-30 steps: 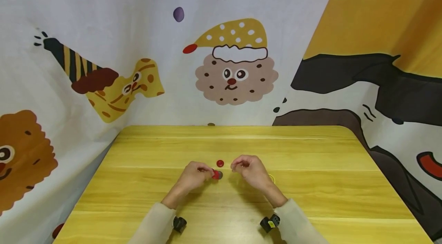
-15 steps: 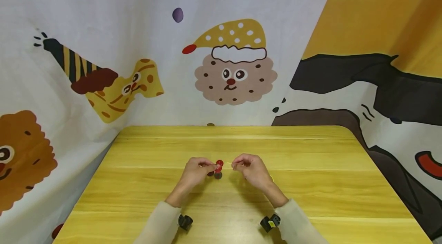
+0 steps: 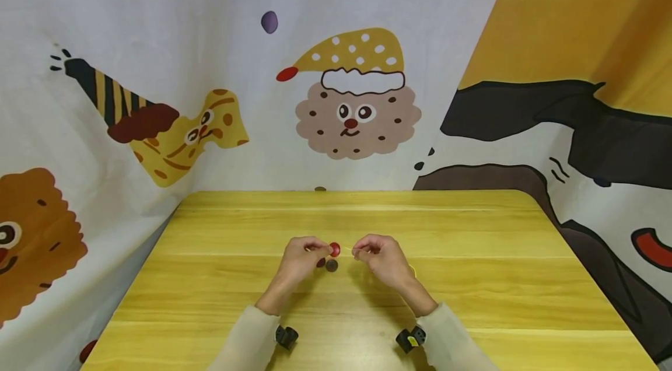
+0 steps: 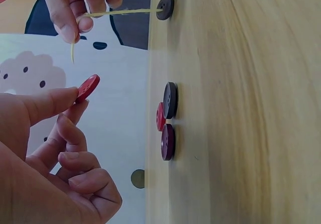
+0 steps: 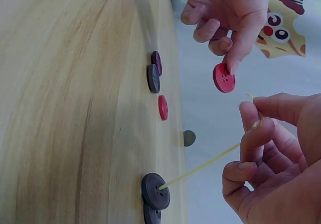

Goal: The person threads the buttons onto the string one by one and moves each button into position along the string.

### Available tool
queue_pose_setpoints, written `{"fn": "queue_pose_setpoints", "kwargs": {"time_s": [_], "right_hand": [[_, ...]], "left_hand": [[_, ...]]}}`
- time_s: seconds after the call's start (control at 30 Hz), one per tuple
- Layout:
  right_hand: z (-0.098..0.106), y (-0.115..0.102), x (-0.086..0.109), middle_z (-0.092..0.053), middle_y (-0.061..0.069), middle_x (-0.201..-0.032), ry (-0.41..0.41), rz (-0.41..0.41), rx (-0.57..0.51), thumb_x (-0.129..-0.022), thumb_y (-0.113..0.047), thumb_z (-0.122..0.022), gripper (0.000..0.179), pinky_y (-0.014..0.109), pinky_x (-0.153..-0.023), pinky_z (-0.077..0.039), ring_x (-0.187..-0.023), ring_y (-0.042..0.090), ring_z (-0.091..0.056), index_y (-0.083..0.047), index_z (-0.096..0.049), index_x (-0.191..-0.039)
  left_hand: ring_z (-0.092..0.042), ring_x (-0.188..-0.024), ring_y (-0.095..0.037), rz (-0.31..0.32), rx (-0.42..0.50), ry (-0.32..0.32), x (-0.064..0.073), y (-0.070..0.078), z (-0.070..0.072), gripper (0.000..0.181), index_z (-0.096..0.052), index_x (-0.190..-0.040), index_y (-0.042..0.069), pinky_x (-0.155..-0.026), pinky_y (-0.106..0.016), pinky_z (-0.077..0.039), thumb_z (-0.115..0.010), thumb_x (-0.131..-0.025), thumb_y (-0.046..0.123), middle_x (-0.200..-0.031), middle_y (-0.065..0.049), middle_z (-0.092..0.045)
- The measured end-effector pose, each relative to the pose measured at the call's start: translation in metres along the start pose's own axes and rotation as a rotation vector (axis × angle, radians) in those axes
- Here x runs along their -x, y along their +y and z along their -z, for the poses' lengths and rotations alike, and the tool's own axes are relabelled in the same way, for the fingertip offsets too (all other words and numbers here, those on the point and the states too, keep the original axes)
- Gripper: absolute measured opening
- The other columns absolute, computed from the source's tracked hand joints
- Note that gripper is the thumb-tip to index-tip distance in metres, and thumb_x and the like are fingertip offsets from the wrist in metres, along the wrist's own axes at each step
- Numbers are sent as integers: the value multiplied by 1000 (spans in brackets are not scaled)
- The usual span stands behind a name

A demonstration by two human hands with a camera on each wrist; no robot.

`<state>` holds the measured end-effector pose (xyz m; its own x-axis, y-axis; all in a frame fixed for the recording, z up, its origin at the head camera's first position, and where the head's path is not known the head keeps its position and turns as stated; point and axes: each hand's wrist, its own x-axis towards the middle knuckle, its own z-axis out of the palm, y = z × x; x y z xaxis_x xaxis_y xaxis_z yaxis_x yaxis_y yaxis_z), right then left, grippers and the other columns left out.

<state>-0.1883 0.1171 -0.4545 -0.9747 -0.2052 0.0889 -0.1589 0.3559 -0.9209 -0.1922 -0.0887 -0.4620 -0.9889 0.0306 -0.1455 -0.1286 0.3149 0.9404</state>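
Head view: both hands raised just over the yellow bench [image 3: 472,231]. Left hand [image 3: 300,257] pinches a red button [image 3: 334,249] by its edge; right hand [image 3: 380,254] pinches a thin yellow cord [image 3: 354,252], tip aimed at the button. Against a second ago, the button is off the bench and closer to the cord tip.

Left wrist view: red button [image 4: 88,88] clamped between thumb and forefinger, tilted. Three loose buttons [image 4: 168,119] lie touching on the bench; a dark button [image 4: 164,6] already sits on the cord [image 4: 120,12].

Right wrist view: cord [image 5: 200,167] runs from pinched fingers [image 5: 253,133] down to the threaded dark button [image 5: 155,191]. To thread well, I judge: square the button's face to the cord, grip near the tip, find a hole.
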Motion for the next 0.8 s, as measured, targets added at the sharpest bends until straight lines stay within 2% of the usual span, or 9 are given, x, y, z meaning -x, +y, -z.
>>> {"fn": "queue_pose_setpoints", "kwargs": {"time_s": [0.27, 0.5, 0.67, 0.8], "right_hand": [[1, 5, -1, -72, 9, -81, -6, 40, -4, -88, 0, -70, 8, 20, -56, -42, -70, 24, -61, -7, -73, -85], [1, 7, -1, -72, 7, -80, -11, 54, 33, -88, 0, -71, 7, 20, -56, -42, -65, 14, -56, -7, -73, -86], [-2, 9, -2, -72, 11, -81, -8, 70, 31, -87, 1, -72, 9, 20, -55, -42, -64, 12, -55, -7, -73, -83], [-3, 10, -2, -72, 9, -79, 2, 71, 37, -86, 1, -73, 10, 21, -55, -42, -63, 11, -55, -8, -73, -82]], "left_hand": [[-67, -76, -34, 10, 10, 18, -1, 1, -3, 12, -76, -89, 9, -57, -27, -47, -74, -89, 20, -83, -10, -65], [-63, -70, -28, -7, 19, 29, -1, 2, -8, 13, -76, -89, 7, -55, -25, -46, -75, -88, 20, -79, -7, -64], [-52, -57, -15, -11, 33, 16, 0, 3, -9, 11, -77, -90, 9, -49, -23, -40, -73, -90, 19, -78, -8, -65], [-46, -55, -11, -15, 36, 9, 0, 3, -10, 11, -77, -90, 9, -48, -23, -37, -72, -90, 18, -79, -7, -65]]}}
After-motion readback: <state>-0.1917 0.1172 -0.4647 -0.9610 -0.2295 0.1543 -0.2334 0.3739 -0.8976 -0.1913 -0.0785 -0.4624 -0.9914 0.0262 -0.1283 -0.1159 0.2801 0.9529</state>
